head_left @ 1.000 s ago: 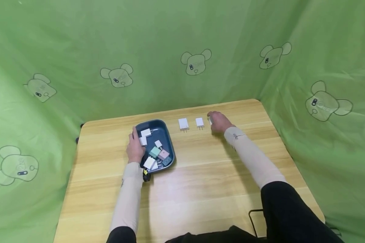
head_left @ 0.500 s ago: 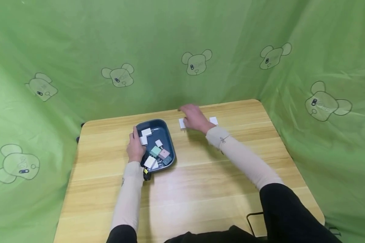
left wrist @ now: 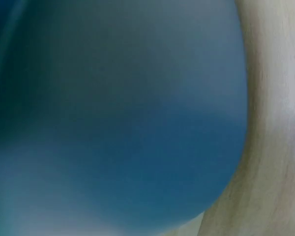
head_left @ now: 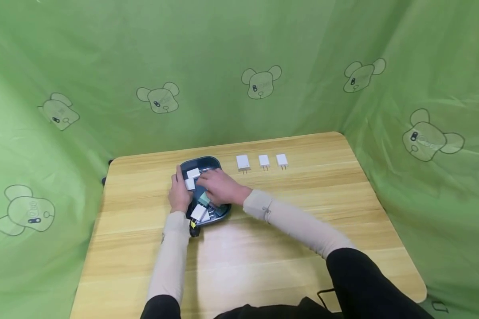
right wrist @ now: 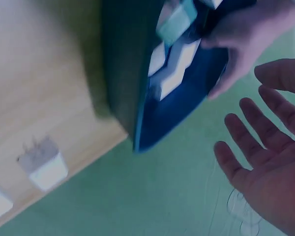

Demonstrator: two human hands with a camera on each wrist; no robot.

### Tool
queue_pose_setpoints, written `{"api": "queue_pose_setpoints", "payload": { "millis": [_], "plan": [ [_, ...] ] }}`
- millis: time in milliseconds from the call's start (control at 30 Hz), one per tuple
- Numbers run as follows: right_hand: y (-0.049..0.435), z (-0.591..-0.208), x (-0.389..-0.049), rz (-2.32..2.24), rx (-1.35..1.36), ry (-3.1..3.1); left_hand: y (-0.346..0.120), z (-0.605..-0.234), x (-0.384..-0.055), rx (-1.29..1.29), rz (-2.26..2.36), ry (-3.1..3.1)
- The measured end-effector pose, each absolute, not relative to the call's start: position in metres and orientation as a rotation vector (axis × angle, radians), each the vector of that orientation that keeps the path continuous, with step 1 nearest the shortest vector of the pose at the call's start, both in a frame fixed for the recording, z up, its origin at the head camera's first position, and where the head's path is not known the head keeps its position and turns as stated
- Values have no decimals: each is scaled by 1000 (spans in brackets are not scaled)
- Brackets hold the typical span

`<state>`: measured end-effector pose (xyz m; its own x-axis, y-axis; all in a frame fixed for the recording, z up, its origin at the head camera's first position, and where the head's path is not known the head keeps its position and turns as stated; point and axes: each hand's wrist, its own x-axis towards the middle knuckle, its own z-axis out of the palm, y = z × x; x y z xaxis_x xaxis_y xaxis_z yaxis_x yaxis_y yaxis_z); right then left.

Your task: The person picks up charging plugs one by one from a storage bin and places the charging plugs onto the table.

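Observation:
My left hand (head_left: 179, 193) grips the left rim of a dark blue tray (head_left: 201, 163), thumb inside the wall. Over the tray is my right hand (head_left: 221, 186), which in the right wrist view has its fingers spread and relaxed, with nothing in them. Inside lie several charger plugs: a white charger (head_left: 193, 173) at the back, another white charger (head_left: 190, 184) by my left thumb, a mint green charger (head_left: 204, 199), and a white charger (head_left: 198, 212) near the front. My right hand hides part of the tray's contents. The left wrist view is filled by the blurred tray wall (left wrist: 137, 123).
Right of the tray, three white chargers stand in a row, prongs toward me: a larger charger (head_left: 242, 162), a middle charger (head_left: 264, 160) and a right charger (head_left: 281, 160). The wooden table (head_left: 263, 248) meets a green curtain (head_left: 207, 115) behind.
My right hand has let go of the rightmost white charger at the row's end and swung left over the tray. My left hand has stayed on the tray's rim.

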<state>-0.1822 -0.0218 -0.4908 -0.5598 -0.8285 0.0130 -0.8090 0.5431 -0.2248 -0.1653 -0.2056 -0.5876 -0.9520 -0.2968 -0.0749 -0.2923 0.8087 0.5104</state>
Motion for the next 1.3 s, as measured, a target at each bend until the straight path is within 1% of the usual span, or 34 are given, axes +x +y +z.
{"api": "queue_pose_setpoints", "payload": {
  "millis": [300,633,900,1200,1300],
  "plan": [
    [-47,-512,-154,-126,-1363,2653,-204,-587,-164,496,-846,-2965],
    [-63,-529,-135,-247,-1213,2602,-204,-586,-164,480,-862,-2954],
    [-72,-541,-132,-247,-1114,2607,-206,-587,-165,462,-860,-2933],
    [-78,-545,-128,-291,-1181,2607,-207,-591,-165,454,-852,-2941],
    [-78,-544,-126,-289,-1167,2613,-206,-590,-165,454,-858,-2940]
  ]
}}
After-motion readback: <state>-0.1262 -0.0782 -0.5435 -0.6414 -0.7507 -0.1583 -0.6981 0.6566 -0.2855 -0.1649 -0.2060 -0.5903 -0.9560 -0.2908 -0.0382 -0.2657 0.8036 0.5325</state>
